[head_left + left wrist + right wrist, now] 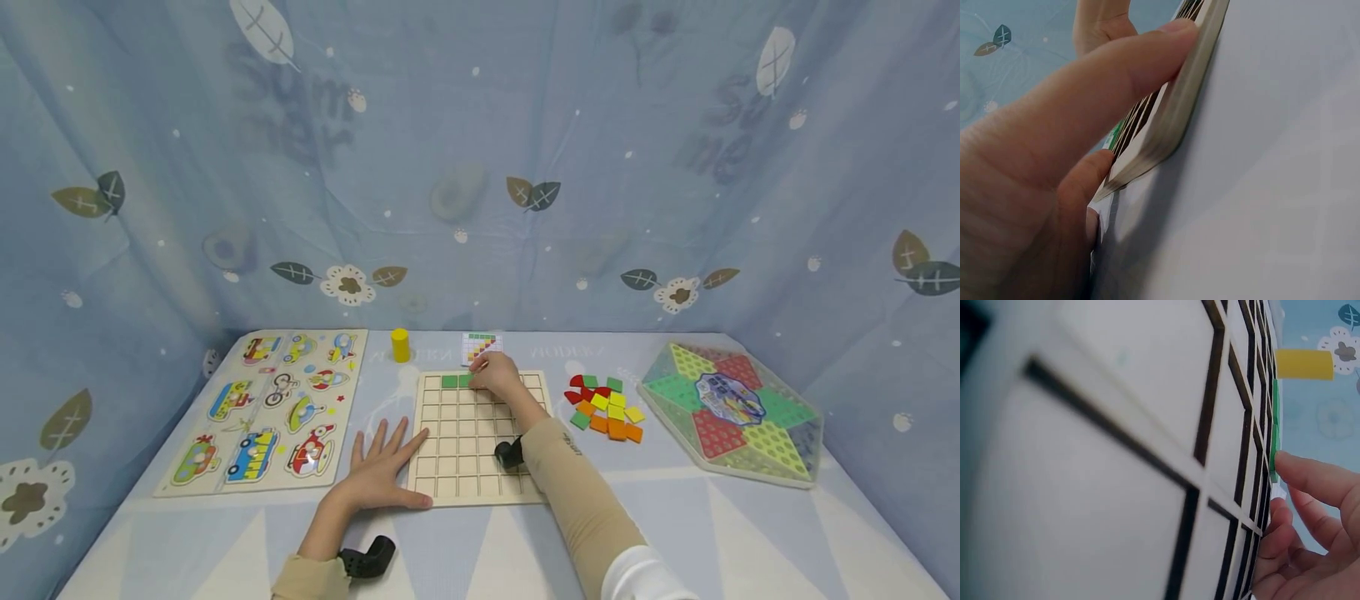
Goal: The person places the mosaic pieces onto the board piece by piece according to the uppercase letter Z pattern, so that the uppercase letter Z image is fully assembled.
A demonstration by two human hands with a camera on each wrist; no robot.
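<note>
A pale wooden grid board (457, 442) lies on the table, with green square tiles (449, 382) in its far row. My left hand (382, 479) rests at the board's near left corner, fingers spread. Its thumb (1147, 59) lies on the near rim in the left wrist view. At the far row, my right hand (497, 377) has its fingers curled. The right wrist view shows a fingertip (1288, 465) against a green tile (1274, 440), apparently pinching it; the fingers partly hide it. Just behind the hand is a pattern card (480, 343) with coloured squares.
Right of the board lies a loose pile of red, green, yellow and orange pieces (617, 413). Beyond it sits a hexagonal game box (731, 408). A vehicle puzzle board (258, 417) is on the left, and a yellow cylinder (401, 345) stands behind the grid board.
</note>
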